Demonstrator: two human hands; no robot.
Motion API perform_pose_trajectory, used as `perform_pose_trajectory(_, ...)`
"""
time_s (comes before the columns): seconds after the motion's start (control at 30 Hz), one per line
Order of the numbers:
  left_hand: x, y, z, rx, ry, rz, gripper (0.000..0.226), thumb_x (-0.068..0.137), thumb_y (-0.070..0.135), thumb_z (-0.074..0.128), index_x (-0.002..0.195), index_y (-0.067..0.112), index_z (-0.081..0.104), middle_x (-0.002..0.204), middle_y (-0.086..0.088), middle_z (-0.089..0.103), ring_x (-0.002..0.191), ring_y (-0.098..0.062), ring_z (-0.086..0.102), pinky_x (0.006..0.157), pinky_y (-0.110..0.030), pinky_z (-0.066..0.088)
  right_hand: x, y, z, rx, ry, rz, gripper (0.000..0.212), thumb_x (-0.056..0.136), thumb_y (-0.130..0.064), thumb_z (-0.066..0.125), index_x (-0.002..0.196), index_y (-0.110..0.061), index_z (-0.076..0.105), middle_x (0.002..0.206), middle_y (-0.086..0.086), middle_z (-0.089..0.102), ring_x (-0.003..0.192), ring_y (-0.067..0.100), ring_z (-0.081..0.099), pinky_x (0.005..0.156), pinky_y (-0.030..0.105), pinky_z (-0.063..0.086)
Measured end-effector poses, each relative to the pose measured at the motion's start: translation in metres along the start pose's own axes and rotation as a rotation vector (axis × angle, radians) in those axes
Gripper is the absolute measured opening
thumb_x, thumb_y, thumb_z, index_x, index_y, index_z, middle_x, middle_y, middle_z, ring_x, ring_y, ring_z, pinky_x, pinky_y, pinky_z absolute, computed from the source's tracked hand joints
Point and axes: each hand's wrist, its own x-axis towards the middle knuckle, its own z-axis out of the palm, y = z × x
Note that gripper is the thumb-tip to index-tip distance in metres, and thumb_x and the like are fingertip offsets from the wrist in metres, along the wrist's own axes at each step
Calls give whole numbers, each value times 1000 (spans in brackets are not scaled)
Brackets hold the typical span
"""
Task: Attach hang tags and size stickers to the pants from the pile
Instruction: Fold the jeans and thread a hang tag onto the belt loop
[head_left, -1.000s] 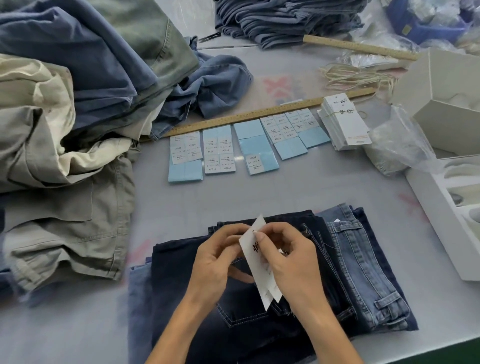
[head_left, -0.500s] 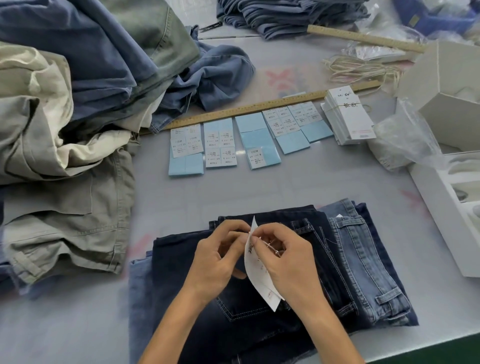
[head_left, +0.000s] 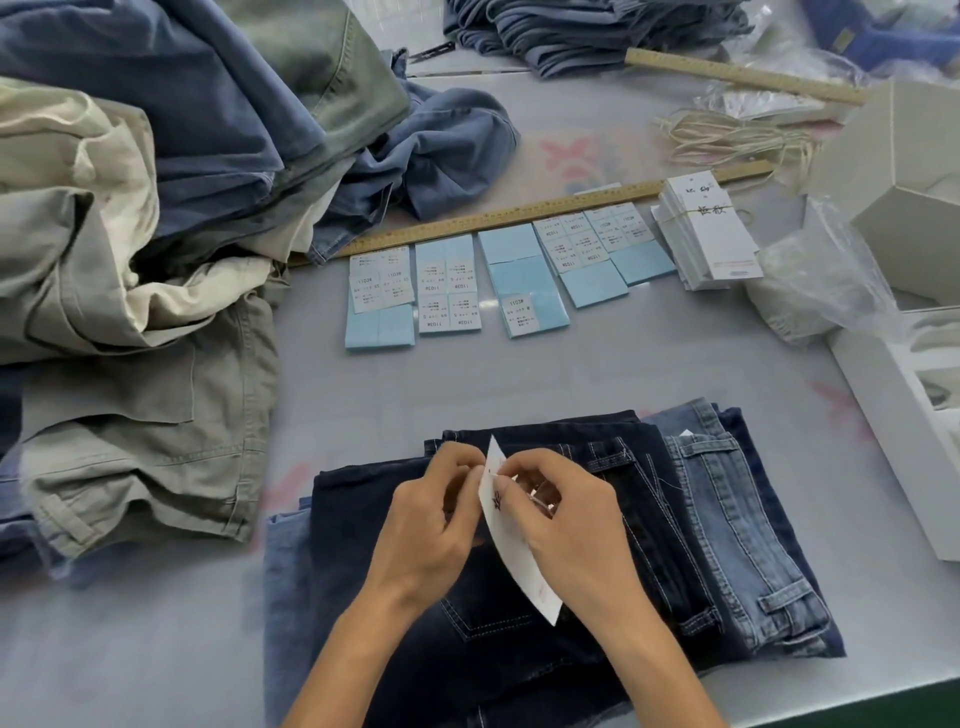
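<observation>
Centrally, in the head view, a white hang tag (head_left: 511, 525) is held upright on edge above the dark jeans (head_left: 519, 649), which lie folded on the grey table (head_left: 623, 374) over lighter jeans (head_left: 737, 530). The tag's upper end is pinched by the left hand (head_left: 431, 525) and by the right hand (head_left: 566, 525), whose fingers are curled round it; a small metal pin appears at the right fingertips, though this is blurred. Sheets of size stickers (head_left: 447, 291) are laid along a wooden ruler (head_left: 519, 213), beside a stack of tags (head_left: 706, 234). A pile of pants (head_left: 156, 208) is heaped at the left.
</observation>
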Motion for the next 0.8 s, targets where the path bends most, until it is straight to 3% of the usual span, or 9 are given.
perform_pose_trajectory(0.13, 1, 4, 1, -197, 216, -105, 9, 99, 37, 51, 93, 36, 58, 83, -2, 74, 70, -18, 73, 53, -28, 58, 0, 7, -3, 138, -43, 97, 13, 94, -27, 71, 87, -37, 76, 86, -20, 74, 80, 5, 67, 64, 19, 50)
perform_pose_trajectory(0.27, 1, 0, -8, -267, 370, -177, 16, 99, 30, 48, 87, 37, 58, 86, -8, 76, 74, -23, 75, 49, -27, 57, 0, 19, -10, 69, -121, 134, 10, 93, -27, 73, 89, -36, 76, 87, -24, 73, 83, 3, 67, 64, 17, 51)
perform_pose_trajectory(0.43, -1, -13, -18, -263, 403, -258, 13, 97, 31, 49, 95, 20, 57, 83, -12, 77, 73, -29, 75, 51, -33, 59, 0, 39, -20, -16, -141, 164, 14, 91, -26, 74, 84, -38, 76, 84, -22, 71, 79, 1, 63, 65, 15, 48)
perform_pose_trajectory(0.67, 4, -25, -17, -190, 465, -317, 30, 104, 12, 55, 85, 33, 67, 84, -7, 77, 75, -26, 76, 54, -30, 59, -4, 50, -18, -157, -157, 118, 12, 92, -27, 73, 94, -39, 72, 88, -25, 67, 77, 7, 63, 65, 30, 56)
perform_pose_trajectory(0.8, 13, -25, -10, -47, 513, -364, 22, 100, 22, 56, 85, 36, 63, 77, 3, 76, 69, -21, 73, 59, -40, 60, -1, 47, -11, -338, -151, 31, 8, 95, -32, 67, 101, -37, 69, 89, -23, 67, 81, 1, 62, 71, 24, 54)
